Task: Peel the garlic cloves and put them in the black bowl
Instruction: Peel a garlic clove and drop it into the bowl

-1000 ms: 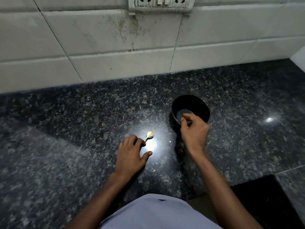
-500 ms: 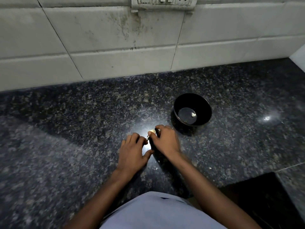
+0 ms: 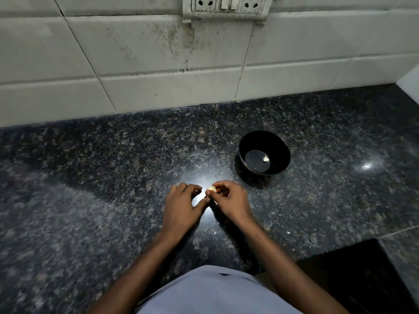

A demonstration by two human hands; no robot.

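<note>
A pale garlic clove [image 3: 211, 189] is pinched between the thumb and fingers of my right hand [image 3: 229, 201], just above the dark granite counter [image 3: 113, 177]. My left hand [image 3: 182, 206] lies beside it on the counter with fingers loosely bent, its thumb close to the clove, and I cannot tell if it touches. The black bowl [image 3: 281, 146] stands to the upper right of my hands. One small peeled clove [image 3: 265, 158] lies on the bowl's bottom.
White wall tiles [image 3: 158, 64] rise behind the counter, with a socket panel [image 3: 226, 6] at the top. A few bits of garlic skin [image 3: 214, 233] lie near my wrists. The counter's front edge drops to a dark gap [image 3: 353, 268] at lower right.
My right hand left the bowl, where a peeled clove now lies, moved left to the clove on the counter and picked it up. My left hand stayed in place.
</note>
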